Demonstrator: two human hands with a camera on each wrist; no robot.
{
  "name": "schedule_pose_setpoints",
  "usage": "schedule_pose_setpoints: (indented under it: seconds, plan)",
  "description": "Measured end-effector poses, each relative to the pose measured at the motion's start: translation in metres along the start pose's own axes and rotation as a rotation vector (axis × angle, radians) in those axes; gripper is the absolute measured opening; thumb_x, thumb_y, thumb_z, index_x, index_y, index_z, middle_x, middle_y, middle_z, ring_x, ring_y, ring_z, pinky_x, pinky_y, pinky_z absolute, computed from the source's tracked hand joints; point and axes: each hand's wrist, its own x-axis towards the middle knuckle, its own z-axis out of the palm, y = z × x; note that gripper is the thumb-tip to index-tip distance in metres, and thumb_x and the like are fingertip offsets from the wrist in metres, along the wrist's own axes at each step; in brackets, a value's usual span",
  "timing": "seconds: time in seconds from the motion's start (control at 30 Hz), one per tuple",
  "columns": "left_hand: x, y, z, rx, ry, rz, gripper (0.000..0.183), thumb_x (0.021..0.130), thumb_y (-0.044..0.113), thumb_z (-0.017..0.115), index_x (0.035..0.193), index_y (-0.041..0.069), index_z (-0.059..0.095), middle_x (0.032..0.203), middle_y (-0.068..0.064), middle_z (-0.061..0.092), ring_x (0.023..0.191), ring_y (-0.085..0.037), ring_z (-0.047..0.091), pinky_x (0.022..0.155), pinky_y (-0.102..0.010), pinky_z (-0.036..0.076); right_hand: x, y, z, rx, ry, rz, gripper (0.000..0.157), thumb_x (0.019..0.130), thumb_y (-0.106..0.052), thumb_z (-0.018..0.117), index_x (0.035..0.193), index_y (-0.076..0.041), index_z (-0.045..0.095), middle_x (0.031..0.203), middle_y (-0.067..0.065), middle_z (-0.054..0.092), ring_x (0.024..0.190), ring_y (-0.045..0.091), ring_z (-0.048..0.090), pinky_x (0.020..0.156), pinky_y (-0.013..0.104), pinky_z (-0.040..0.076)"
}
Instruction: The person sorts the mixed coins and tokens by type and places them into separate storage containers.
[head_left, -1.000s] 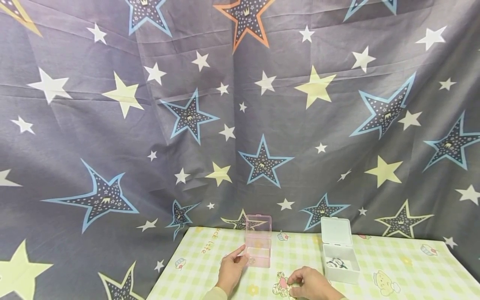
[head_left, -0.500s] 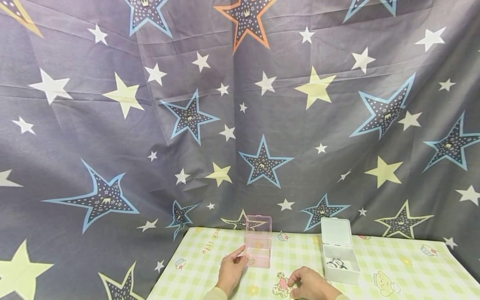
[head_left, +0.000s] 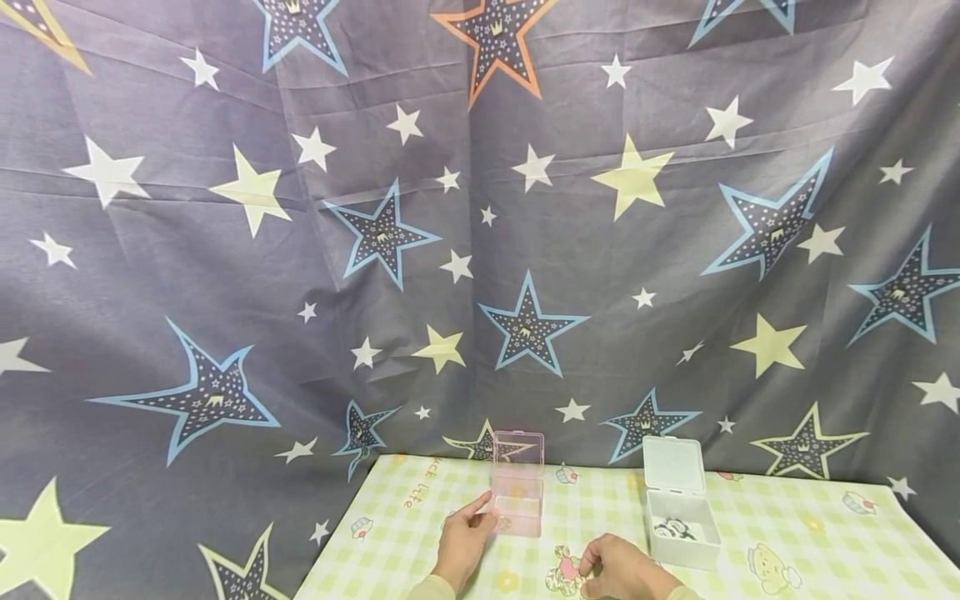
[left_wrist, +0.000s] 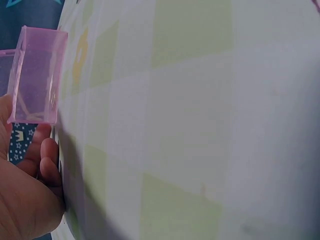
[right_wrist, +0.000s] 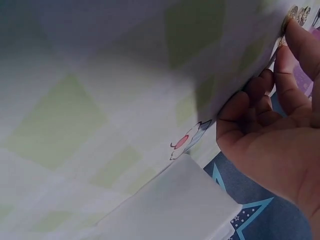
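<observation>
In the head view my left hand (head_left: 462, 542) touches the left side of an open, see-through pink box (head_left: 517, 504). A small round gold piece (head_left: 505, 522) shows in its front part. The left wrist view has the box (left_wrist: 37, 75) beside the fingers (left_wrist: 48, 160). My right hand (head_left: 621, 568) is at the edge of a cluster of glittery, round gold pieces (head_left: 558, 582) around a pink patch. In the right wrist view its thumb and a finger pinch a gold disc (right_wrist: 287, 24); the fingers partly hide it. The other fingers are curled.
An open white box (head_left: 684, 546) with several black-and-white round pieces (head_left: 672, 528) stands right of my right hand. Both boxes have raised lids. A checked cloth (head_left: 825, 558) covers the table, and a dark star-patterned curtain (head_left: 480, 250) hangs behind it.
Both hands stay almost in place. The fingertips of my right hand shift slightly rightward at the gold cluster. The boxes have not moved.
</observation>
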Motion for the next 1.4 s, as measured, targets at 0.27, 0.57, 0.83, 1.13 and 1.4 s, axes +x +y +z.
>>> schedule_pose_setpoints:
  seconds: [0.27,0.57,0.83,1.13,1.4]
  plan:
    - [0.001,0.0,0.0,-0.011,-0.002,0.005,0.039,0.094,0.026,0.082,0.132,0.022,0.078,0.095,0.003,0.078,0.093,-0.013,0.061,0.085,-0.035,0.051,-0.005,-0.005,0.003,-0.043,0.03,-0.061,0.012,0.077,0.003,0.075,0.08,-0.008,0.07,0.074,-0.001,0.067,0.068,0.015,0.057,0.063,0.029,0.049]
    - [-0.001,-0.001,-0.001,0.013,-0.001,0.01,0.039,0.094,0.028,0.082,0.132,0.022,0.078,0.096,0.001,0.078,0.094,-0.014,0.063,0.088,-0.038,0.053,-0.006,-0.011,0.005,0.022,0.009,-0.007,0.012,0.082,-0.003,0.08,0.089,-0.008,0.07,0.076,0.001,0.062,0.07,0.017,0.053,0.064,0.029,0.045]
    - [0.002,-0.003,-0.001,0.015,-0.008,0.028,0.039,0.095,0.028,0.081,0.133,0.022,0.078,0.097,0.001,0.079,0.094,-0.014,0.062,0.086,-0.037,0.052,-0.009,-0.019,0.016,-0.08,0.119,0.027,0.018,0.08,-0.004,0.084,0.084,-0.012,0.069,0.073,-0.002,0.061,0.067,0.017,0.054,0.063,0.034,0.046]
    - [0.004,-0.005,0.001,0.005,-0.007,0.017,0.038,0.094,0.028,0.082,0.132,0.023,0.078,0.096,0.003,0.077,0.093,-0.013,0.06,0.085,-0.036,0.05,-0.01,-0.034,0.024,-0.132,0.198,0.306,0.023,0.075,-0.006,0.084,0.081,-0.018,0.066,0.082,0.0,0.065,0.081,0.032,0.057,0.088,0.078,0.047]
    - [0.003,-0.003,0.0,0.004,-0.005,0.027,0.039,0.094,0.028,0.082,0.133,0.022,0.078,0.094,0.003,0.077,0.092,-0.013,0.058,0.083,-0.034,0.049,-0.007,-0.027,0.025,-0.079,0.188,0.21,0.021,0.074,0.0,0.079,0.084,-0.016,0.068,0.08,0.002,0.063,0.076,0.028,0.056,0.084,0.065,0.054]
